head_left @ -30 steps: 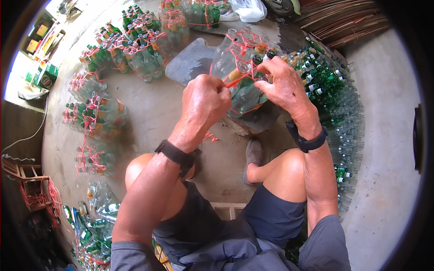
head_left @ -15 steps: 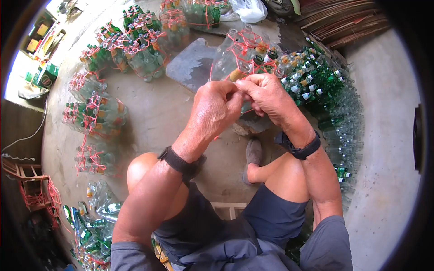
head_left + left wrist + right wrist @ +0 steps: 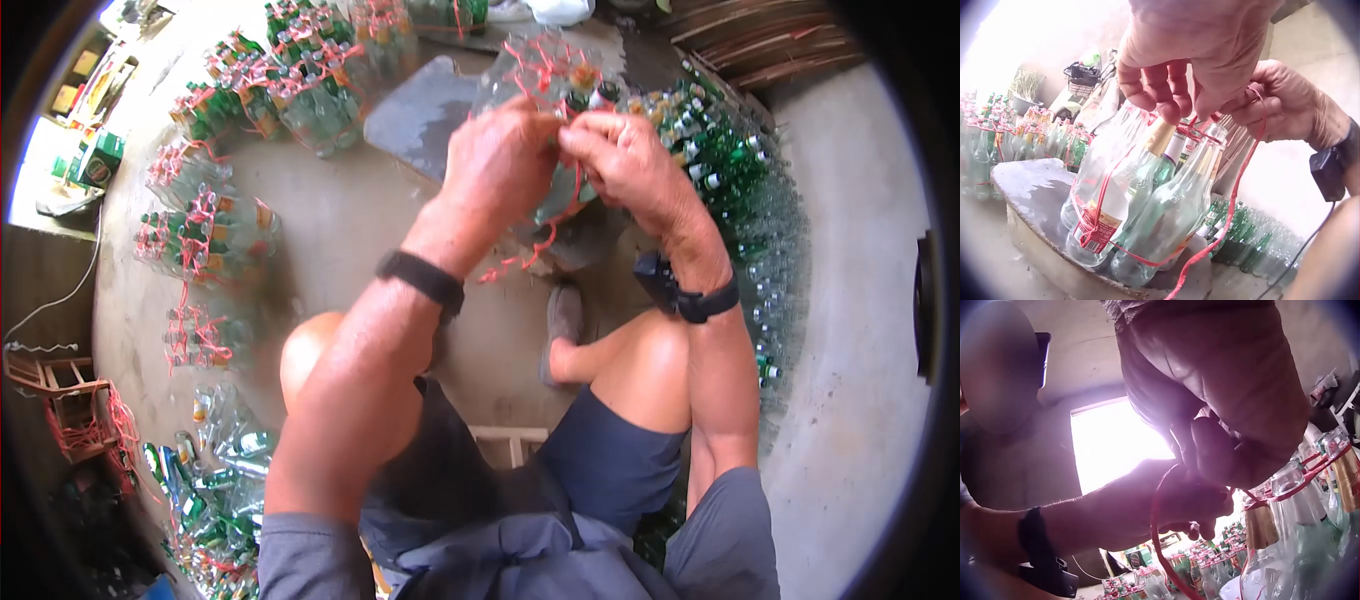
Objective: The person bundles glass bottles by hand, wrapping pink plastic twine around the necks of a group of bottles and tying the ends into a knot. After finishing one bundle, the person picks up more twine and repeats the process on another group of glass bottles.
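Note:
A bundle of glass bottles (image 3: 1166,203), clear and green, stands on a grey slab (image 3: 1019,206), with red plastic cord (image 3: 1233,194) wound around the necks and bodies. Over the near bottle tops my left hand (image 3: 505,155) pinches the cord with curled fingers. Right beside it, my right hand (image 3: 630,165) pinches the same cord between thumb and forefinger, the fingertips of both hands meeting. From the right fingers a loose length of cord (image 3: 1158,540) loops out and hangs down in front of the bottles. The exact crossing of the strands is hidden behind the fingers.
Several bottle bundles (image 3: 310,100) tied with red cord stand at the left and back. A dense mass of loose bottles (image 3: 725,180) fills the right side. More bottles (image 3: 215,490) lie at lower left, near a wooden stool (image 3: 75,400) draped with red cord.
The hands were apart at the bottle tops, then came together, and now sit a little farther forward. A long cord end has come into sight, hanging below the right hand.

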Motion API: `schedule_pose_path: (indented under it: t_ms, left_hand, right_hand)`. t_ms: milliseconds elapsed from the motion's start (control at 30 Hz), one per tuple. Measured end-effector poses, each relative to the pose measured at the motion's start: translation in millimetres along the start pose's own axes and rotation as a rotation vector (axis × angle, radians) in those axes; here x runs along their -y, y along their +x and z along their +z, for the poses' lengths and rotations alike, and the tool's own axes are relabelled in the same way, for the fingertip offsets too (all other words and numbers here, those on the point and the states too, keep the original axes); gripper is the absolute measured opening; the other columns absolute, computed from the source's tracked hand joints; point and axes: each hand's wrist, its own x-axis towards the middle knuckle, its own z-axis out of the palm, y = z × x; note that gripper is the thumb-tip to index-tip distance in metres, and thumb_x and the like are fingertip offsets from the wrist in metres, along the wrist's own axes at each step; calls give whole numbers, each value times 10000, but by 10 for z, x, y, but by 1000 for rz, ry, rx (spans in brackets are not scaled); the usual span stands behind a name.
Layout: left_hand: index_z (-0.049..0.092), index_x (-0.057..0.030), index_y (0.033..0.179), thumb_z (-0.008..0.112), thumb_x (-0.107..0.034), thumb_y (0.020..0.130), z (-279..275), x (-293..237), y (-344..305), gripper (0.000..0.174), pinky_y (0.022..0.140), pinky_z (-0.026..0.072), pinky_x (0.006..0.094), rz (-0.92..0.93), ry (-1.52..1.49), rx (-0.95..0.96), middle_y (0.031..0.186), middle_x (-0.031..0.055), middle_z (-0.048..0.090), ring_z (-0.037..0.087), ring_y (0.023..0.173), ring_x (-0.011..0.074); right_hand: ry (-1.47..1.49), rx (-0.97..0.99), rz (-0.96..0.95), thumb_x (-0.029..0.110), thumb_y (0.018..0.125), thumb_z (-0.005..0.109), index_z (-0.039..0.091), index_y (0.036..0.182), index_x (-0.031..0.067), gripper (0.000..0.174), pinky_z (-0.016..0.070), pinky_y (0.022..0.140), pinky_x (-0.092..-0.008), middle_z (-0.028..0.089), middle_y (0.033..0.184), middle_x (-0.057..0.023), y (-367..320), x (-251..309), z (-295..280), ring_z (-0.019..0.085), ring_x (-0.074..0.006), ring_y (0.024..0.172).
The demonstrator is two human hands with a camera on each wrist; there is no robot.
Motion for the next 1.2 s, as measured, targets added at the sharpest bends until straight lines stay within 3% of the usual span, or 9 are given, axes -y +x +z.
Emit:
schedule_pose_path:
  t_ms: [167,233,500,567,767,833,1000,1133,1200]
  left_hand:
    - [816,-193,991,726,-255,915,25,158,129,134,789,601,487,47,-70,43,1020,118,770,739,932,371]
    - [796,-110,1018,751,-201,904,23,173,118,153,734,567,448,16,-52,87,924,157,756,722,841,379]
    - [794,-111,970,721,-149,887,112,175,169,117,673,557,445,-9,-124,60,816,189,717,702,771,410]
    - [810,-159,920,716,-260,895,110,186,201,140,721,579,502,-7,-130,89,857,170,740,716,808,416]
    - [824,-148,885,741,-235,873,130,153,208,121,816,540,496,33,34,31,967,72,735,710,1007,320]
    - [835,-150,903,715,-205,869,144,132,192,137,846,549,460,58,22,-22,912,98,702,676,966,325]
    - [841,-148,892,739,-196,858,118,91,188,118,881,519,464,65,70,-40,965,78,698,653,1021,310]
    - [837,-148,873,739,-190,860,143,118,193,107,892,506,462,56,47,-31,982,72,691,640,1036,307]
    - [826,-144,826,780,-212,824,168,138,206,83,787,464,473,67,21,-73,963,29,696,645,1019,281]
  right_hand:
    - [31,1,-35,315,1016,699,739,872,75,283,294,467,-220,469,588,103,71,-76,-72,399,-6,514]
    - [35,19,-66,313,1046,677,724,910,69,283,248,461,-211,450,624,116,77,-81,-73,354,6,510]
    - [80,51,-65,313,1044,676,713,899,72,284,241,463,-206,436,626,123,45,11,-75,345,9,511]
    - [162,81,-13,307,1016,694,737,872,74,277,250,472,-212,461,614,109,5,56,-169,371,1,530]
    - [149,57,13,289,1004,709,739,871,88,243,268,481,-218,464,624,111,-24,59,-372,376,-3,542]
    - [107,9,7,276,1004,712,748,889,91,220,273,480,-218,474,634,108,13,-18,-377,379,-4,544]
    - [6,-135,19,251,1008,696,767,894,56,237,387,517,-234,589,681,56,80,-39,-357,483,-28,586]
    - [-91,-218,-75,197,964,709,800,942,14,206,482,616,-291,673,734,10,147,-89,-312,563,-72,650]
    - [-145,-238,-127,208,963,710,797,946,10,217,483,614,-294,672,727,7,243,-230,-321,565,-71,652]
